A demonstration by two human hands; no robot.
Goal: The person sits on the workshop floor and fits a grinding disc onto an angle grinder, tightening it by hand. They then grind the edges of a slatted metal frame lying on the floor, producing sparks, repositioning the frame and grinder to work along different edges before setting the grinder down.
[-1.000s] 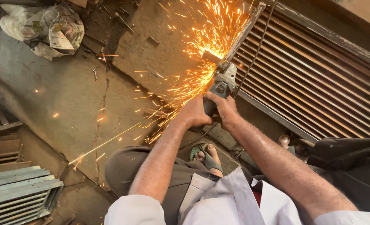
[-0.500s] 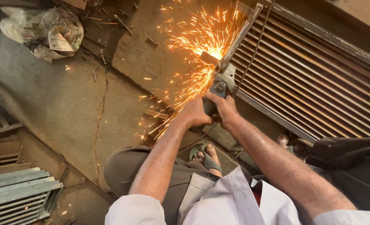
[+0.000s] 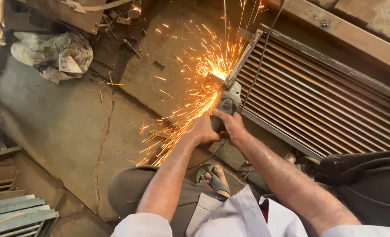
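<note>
Cracked concrete floor (image 3: 72, 127), crumpled newspaper bundle (image 3: 54, 55); scrap bits (image 3: 116, 22), stacked grey slats (image 3: 15, 217)

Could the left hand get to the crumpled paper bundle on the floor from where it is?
Probably not as things stand: the left hand grips the grinder, and the paper bundle lies far off, across bare floor and flying sparks.

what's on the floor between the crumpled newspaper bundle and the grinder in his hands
In the head view, between the newspaper bundle and the grinder lie scattered metal scraps, cracked concrete floor and flying sparks.
</note>
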